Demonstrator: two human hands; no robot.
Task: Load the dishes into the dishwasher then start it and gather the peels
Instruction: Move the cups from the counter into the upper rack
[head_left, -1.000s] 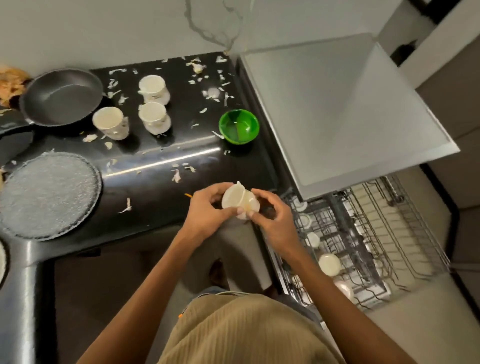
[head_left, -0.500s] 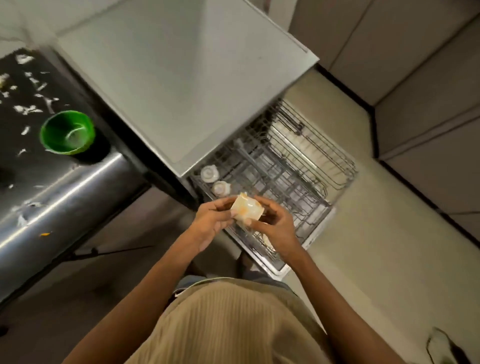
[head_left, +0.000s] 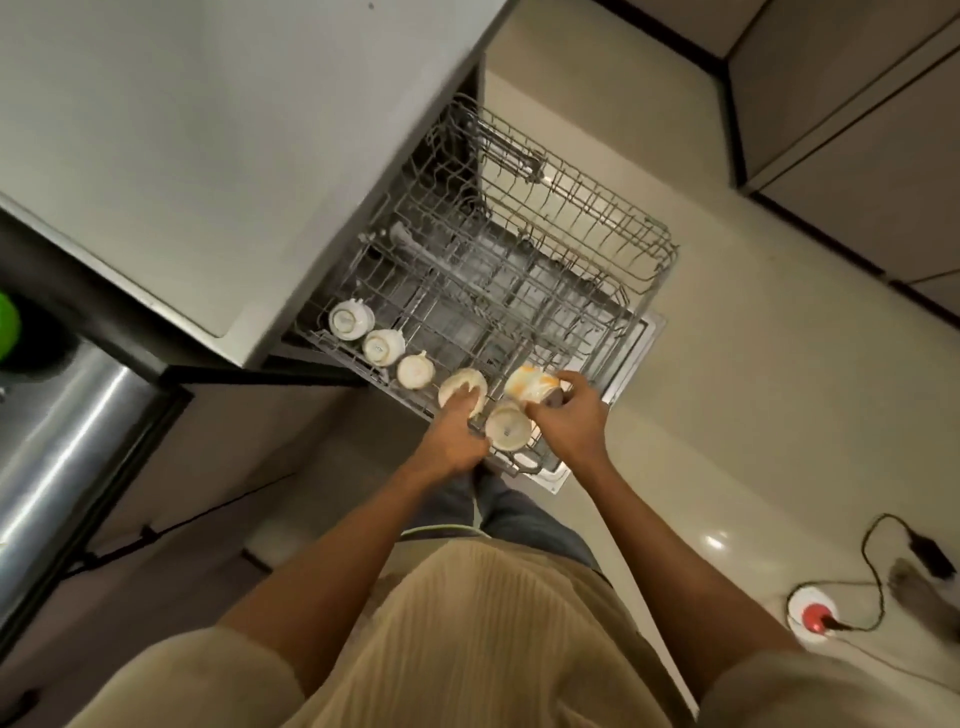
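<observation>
Cup with orange print gripped in right hand over the near edge of the dishwasher rack, left hand fingers resting on an upturned cup, more upturned cups along the rack's left edge

A: How many cups are in the rack?
B: Six: four in a row, one nearer, one patterned.
A: Racks?
B: One.
A: Hands?
B: Two, left hand and right hand.
A: Bowls?
B: One green bowl, at the frame edge.
</observation>
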